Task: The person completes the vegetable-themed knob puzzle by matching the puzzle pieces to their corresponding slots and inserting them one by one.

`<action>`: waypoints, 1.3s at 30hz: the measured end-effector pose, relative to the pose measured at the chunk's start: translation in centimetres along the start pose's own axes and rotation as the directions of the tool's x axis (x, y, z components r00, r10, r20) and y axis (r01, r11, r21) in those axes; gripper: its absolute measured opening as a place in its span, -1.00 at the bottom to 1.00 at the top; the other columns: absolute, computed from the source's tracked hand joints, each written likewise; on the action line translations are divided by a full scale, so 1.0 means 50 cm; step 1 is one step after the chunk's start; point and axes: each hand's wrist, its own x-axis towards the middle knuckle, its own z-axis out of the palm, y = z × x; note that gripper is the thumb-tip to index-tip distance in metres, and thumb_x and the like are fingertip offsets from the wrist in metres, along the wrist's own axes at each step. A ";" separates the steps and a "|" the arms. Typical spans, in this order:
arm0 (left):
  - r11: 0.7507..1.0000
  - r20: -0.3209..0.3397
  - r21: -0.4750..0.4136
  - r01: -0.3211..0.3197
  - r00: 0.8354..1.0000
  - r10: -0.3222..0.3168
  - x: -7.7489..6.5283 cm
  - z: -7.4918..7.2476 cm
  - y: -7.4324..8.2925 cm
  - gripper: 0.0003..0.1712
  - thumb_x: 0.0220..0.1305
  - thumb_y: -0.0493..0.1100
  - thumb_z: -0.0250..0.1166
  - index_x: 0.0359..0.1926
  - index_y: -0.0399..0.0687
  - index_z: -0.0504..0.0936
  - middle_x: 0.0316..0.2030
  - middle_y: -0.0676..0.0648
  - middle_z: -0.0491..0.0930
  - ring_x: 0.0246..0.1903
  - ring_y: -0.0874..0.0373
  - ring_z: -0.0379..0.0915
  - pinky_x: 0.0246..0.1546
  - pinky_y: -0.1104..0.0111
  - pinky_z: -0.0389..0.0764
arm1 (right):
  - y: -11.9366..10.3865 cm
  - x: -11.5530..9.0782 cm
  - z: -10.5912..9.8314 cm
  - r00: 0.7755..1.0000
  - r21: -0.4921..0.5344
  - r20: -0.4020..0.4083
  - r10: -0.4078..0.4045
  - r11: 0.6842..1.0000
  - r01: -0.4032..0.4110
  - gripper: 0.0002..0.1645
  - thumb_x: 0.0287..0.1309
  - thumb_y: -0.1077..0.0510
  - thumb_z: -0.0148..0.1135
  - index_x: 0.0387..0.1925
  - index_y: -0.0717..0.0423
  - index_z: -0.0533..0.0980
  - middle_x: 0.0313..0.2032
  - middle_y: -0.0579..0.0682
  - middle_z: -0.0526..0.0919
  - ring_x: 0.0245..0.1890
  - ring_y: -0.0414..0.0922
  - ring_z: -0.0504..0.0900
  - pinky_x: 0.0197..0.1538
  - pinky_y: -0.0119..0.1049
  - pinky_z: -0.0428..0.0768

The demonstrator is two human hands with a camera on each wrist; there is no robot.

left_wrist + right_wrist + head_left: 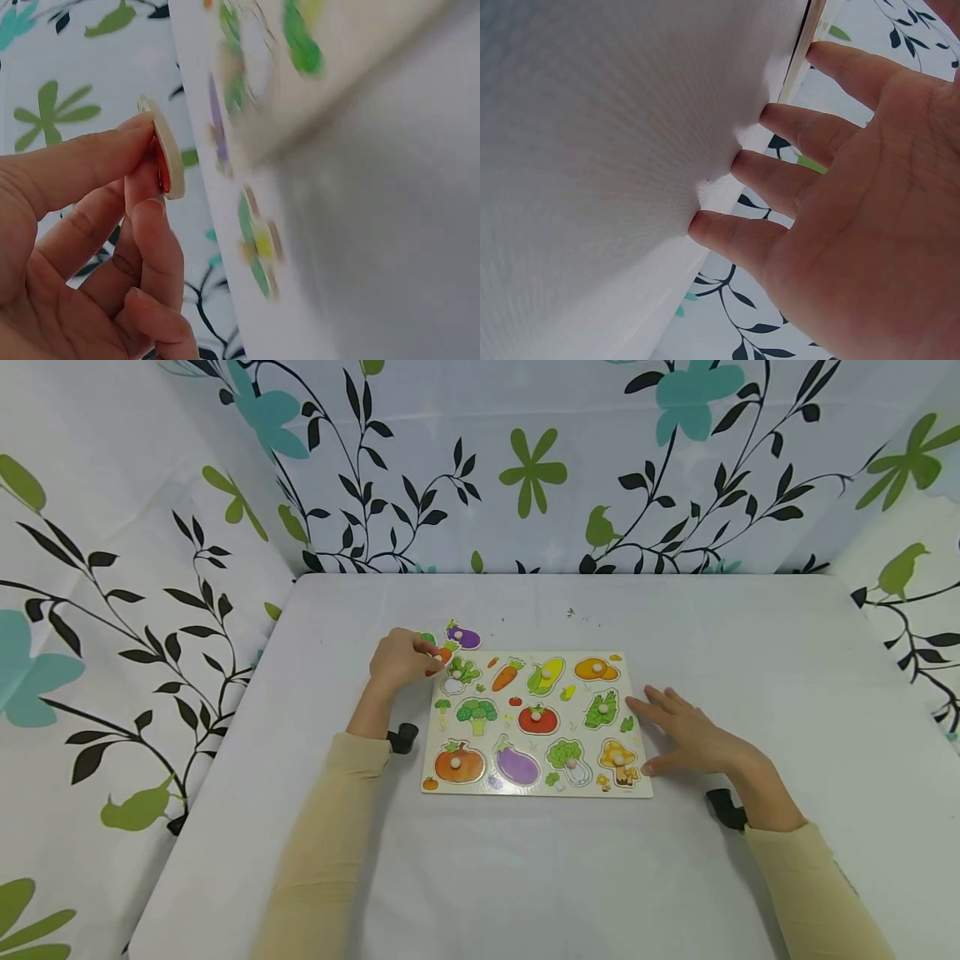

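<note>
My left hand (pixel 405 658) pinches a wooden carrot puzzle piece (pixel 172 157) between thumb and fingers, just off the far left corner of the vegetable puzzle board (pixel 491 785). In the left wrist view the piece is seen edge-on, its orange-red face toward the fingers. Beside that hand lie an eggplant piece (pixel 467 638) and a broccoli piece (pixel 259 244), partly hidden by the hand in the head view. My right hand (pixel 690 735) has its fingers spread at the board's right edge, fingertips resting on the table.
On the board, a tomato (pixel 537 719), a pumpkin (pixel 460 764) and a mushroom (pixel 618 756) have knobs; the pale eggplant picture (pixel 517 766) shows none. The white table (pixel 540 868) meets patterned cloth (pixel 465 410) behind and at both sides.
</note>
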 end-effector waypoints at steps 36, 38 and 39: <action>0.996 0.085 0.090 -0.020 0.996 0.012 0.014 0.154 0.116 -0.86 0.07 -0.08 0.47 -0.36 -0.01 0.76 -0.36 -0.02 0.72 -0.41 0.11 0.49 -0.51 0.37 0.37 | -0.006 0.001 0.000 1.000 -0.007 -0.008 0.023 1.000 -0.023 0.19 -0.13 -0.05 0.53 0.49 0.07 0.11 0.51 0.34 -0.10 0.49 0.38 -0.27 0.37 0.46 -0.17; 0.994 0.090 0.108 -0.019 0.996 0.009 0.012 0.155 0.120 -0.86 0.08 -0.08 0.47 -0.35 -0.01 0.75 -0.38 -0.02 0.71 -0.41 0.12 0.49 -0.49 0.37 0.37 | -0.007 0.000 -0.001 1.000 -0.010 -0.008 0.027 1.000 -0.027 0.20 -0.13 -0.05 0.53 0.49 0.07 0.11 0.51 0.34 -0.10 0.49 0.38 -0.27 0.37 0.46 -0.17; 0.993 0.092 0.120 -0.021 0.996 0.010 0.011 0.155 0.123 -0.87 0.09 -0.08 0.46 -0.35 -0.01 0.75 -0.39 -0.01 0.71 -0.41 0.12 0.49 -0.48 0.36 0.37 | -0.007 -0.001 -0.001 1.000 -0.012 -0.009 0.029 1.000 -0.029 0.20 -0.13 -0.05 0.53 0.49 0.07 0.11 0.51 0.34 -0.10 0.49 0.38 -0.26 0.37 0.46 -0.16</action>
